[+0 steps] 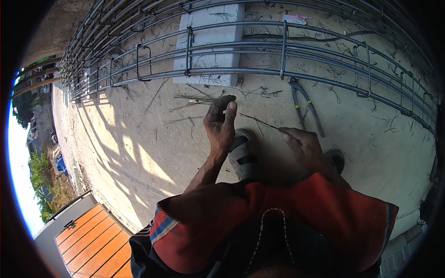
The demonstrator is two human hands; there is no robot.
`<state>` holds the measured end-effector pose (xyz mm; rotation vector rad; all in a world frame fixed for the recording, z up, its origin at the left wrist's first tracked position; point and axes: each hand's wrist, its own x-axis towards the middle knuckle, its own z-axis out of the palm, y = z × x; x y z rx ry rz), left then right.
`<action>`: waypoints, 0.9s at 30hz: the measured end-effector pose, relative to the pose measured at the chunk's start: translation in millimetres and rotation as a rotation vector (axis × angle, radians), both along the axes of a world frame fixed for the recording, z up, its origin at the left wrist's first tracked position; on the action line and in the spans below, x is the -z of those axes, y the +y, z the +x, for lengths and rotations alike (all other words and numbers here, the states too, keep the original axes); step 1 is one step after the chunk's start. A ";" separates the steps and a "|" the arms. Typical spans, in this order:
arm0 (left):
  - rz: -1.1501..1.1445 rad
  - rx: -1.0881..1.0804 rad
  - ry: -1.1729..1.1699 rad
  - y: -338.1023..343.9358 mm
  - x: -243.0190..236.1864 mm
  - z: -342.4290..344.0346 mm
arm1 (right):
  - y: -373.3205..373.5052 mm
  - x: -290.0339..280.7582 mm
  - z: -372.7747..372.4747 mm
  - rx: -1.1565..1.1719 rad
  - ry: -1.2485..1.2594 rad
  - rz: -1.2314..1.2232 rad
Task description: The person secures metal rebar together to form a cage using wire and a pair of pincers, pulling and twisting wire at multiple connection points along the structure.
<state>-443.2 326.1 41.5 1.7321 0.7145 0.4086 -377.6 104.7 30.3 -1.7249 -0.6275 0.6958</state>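
My right hand (303, 147) pinches one end of a thin dark tie wire (259, 121), which reaches out towards my left hand. My left hand (219, 121) is raised with its fingers half curled and the thumb apart, and nothing shows between them. Behind its fingers, a loose bunch of tie wires (197, 98) lies on the concrete floor. A pair of pincers (295, 98) with dark handles and yellow bands rests on the floor, beyond my right hand. Its jaws lie close to the lowest bar of a steel rebar cage (259, 71).
The long rebar cage with stirrups curves across the far side. Under it lies a white block (208, 58). Wire scraps (389, 124) litter the concrete floor (153, 120). My shoe (242, 155) stands below my hands. At lower left is an orange slatted panel (95, 238).
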 end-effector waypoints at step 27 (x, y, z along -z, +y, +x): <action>0.820 1.237 0.300 250.7 21.6 114.1 | -12.7 82.1 121.0 0.701 1.283 1.328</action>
